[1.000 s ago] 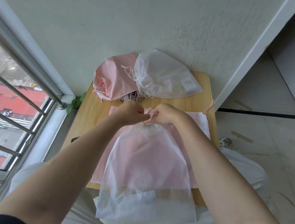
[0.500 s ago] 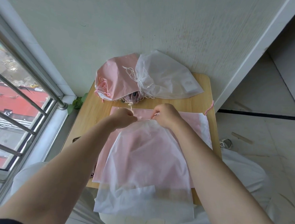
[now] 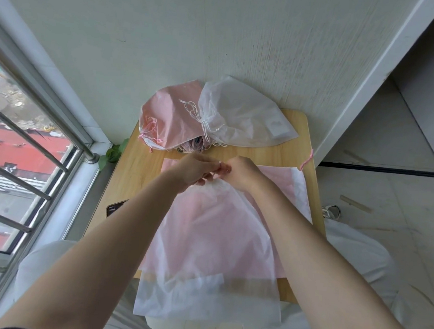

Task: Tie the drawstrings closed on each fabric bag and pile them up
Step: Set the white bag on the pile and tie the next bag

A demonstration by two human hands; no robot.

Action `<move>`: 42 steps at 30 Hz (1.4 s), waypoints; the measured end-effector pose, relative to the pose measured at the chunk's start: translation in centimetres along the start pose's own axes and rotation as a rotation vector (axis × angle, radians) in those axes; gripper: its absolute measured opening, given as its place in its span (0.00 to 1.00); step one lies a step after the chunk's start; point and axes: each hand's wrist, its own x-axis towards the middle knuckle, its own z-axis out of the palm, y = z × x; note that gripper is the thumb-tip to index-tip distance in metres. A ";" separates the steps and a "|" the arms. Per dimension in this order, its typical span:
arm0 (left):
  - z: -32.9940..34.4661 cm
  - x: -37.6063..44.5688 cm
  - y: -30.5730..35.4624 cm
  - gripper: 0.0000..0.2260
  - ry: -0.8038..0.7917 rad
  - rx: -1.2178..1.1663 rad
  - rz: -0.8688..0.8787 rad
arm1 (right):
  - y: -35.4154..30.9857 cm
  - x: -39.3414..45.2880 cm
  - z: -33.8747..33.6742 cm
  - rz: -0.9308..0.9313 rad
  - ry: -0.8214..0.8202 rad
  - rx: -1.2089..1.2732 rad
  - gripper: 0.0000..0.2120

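While my left hand and right hand pinch the thin white drawstring at the sheer white fabric bag's neck, I judge the knot is half made; next I pull it tight.

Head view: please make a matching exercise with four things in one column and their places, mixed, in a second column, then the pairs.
1. white bag
2. tied bags
3. phone
4. plant

A. beside the window, off the table
B. far end, at the wall
C. left table edge
D. under both hands

Pairs: 1-D, 2-B, 3-C, 4-A
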 end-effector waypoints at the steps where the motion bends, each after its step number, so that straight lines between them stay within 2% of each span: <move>1: 0.3 0.1 -0.3 0.06 0.084 0.043 -0.018 | 0.0 -0.1 -0.2 0.010 -0.009 -0.033 0.13; 3: 0.6 0.4 -0.8 0.05 0.248 0.154 -0.052 | 0.0 -0.2 -0.8 0.049 0.006 -0.035 0.10; 5: 0.9 0.6 -0.9 0.08 0.310 0.232 -0.054 | 0.0 -0.2 -1.6 0.093 0.025 0.130 0.10; 8: 1.2 0.5 -0.4 0.10 0.269 0.282 -0.061 | -0.8 -0.3 -3.0 0.111 0.044 0.414 0.08; 10: 1.2 0.5 -0.3 0.10 0.209 0.335 -0.048 | -1.6 -0.3 -3.9 0.073 0.076 0.501 0.08; 13: 1.1 0.7 -0.7 0.11 0.191 0.450 0.014 | -3.4 -0.1 -4.6 -0.086 0.190 0.712 0.06; 14: 1.1 0.8 -0.8 0.11 0.206 0.437 0.014 | -3.8 0.1 -4.7 -0.148 0.251 0.754 0.11; 16: 0.9 0.8 -0.7 0.10 0.213 0.362 -0.010 | -3.8 0.5 -4.5 -0.202 0.367 0.676 0.19; 17: 0.8 0.9 -0.7 0.10 0.196 0.306 -0.028 | -3.5 0.6 -4.2 -0.180 0.393 0.618 0.20; 19: 0.5 0.9 -0.5 0.12 0.147 0.174 -0.071 | -2.5 0.5 -3.1 -0.095 0.335 0.527 0.17; 22: 0.2 1.0 -0.4 0.12 0.160 0.079 -0.126 | -1.2 -0.1 -1.0 -0.037 0.149 0.460 0.11; 27: 0.3 0.9 -0.1 0.10 0.175 -0.010 -0.162 | -0.3 -0.1 0.7 -0.076 0.215 0.478 0.05; 30: 0.1 0.7 -0.3 0.10 0.184 0.062 -0.127 | 0.5 0.0 0.5 -0.037 0.225 0.479 0.06; 35: -0.6 0.7 -1.0 0.06 0.203 0.238 0.002 | 1.8 0.1 -0.9 0.100 -0.016 0.191 0.06; 37: -0.3 0.8 -0.9 0.04 0.193 0.251 0.057 | 1.2 -0.1 -1.0 0.101 -0.045 0.277 0.08; 39: 0.2 1.0 -0.7 0.04 0.187 0.250 0.098 | 0.3 -0.3 -0.8 0.042 -0.015 0.497 0.14; 42: 0.1 1.2 -0.7 0.08 0.220 0.274 0.093 | -0.5 -0.7 -0.6 -0.054 0.039 0.625 0.13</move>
